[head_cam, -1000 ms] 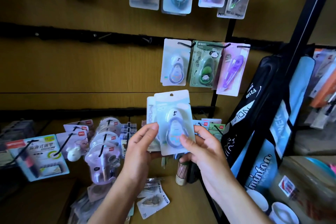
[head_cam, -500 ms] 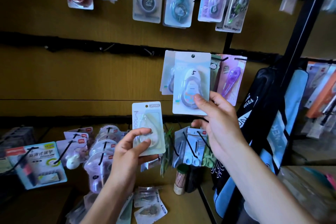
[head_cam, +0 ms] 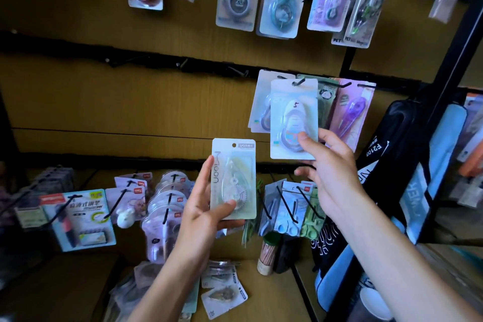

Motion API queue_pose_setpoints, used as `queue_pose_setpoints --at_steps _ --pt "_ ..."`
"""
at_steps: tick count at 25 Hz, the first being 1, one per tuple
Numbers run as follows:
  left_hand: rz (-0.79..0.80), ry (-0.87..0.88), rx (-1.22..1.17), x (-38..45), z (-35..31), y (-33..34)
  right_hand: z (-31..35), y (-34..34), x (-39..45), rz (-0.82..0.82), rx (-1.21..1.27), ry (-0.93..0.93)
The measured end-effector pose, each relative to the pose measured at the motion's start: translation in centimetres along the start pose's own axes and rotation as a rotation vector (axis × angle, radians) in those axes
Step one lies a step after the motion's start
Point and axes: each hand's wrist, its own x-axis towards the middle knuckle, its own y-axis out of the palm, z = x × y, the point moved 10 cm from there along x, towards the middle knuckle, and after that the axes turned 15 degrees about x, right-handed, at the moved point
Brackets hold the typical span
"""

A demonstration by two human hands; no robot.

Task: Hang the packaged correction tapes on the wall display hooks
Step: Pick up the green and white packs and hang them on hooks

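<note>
Since half a second ago the right hand (head_cam: 332, 165) has carried the blue pack marked 5 (head_cam: 294, 119) up so its hole now sits right at the tip of the middle-row hook (head_cam: 299, 83), up around 1 o'clock in the view, where before the card was still short of it. That hand pinches the pack at its bottom edge, thumb on the front and fingers behind. Another pack of the same kind (head_cam: 261, 102) already hangs just behind it on what looks like the same hook, with a green pack (head_cam: 325, 94) and a purple one (head_cam: 349, 112) hanging beside it toward 2 o'clock. The left hand (head_cam: 201, 214) is down near the centre, gripping the pale Moon pack (head_cam: 234, 178) upright, thumb across the lower front, so that one's clearly waiting its turn. So I'd say we're mid-hang on the first pack: hole is on or just at the hook tip, can't quite tell if it's threaded yet. Next move, I'd guess, is to push the card back along the hook till it's against the one behind, then let go. After that the Moon pack needs a hook of its own, maybe one of the bare ones along the black rail (head_cam: 156, 60) at 11 o'clock.
</note>
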Motion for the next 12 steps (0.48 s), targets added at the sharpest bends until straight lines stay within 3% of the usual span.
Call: queue_pose_setpoints --at_steps 12 --pt "0.024 0.016 0.003 0.4 0.6 0.2 -3.2 2.6 5.4 -0.076 -0.032 0.112"
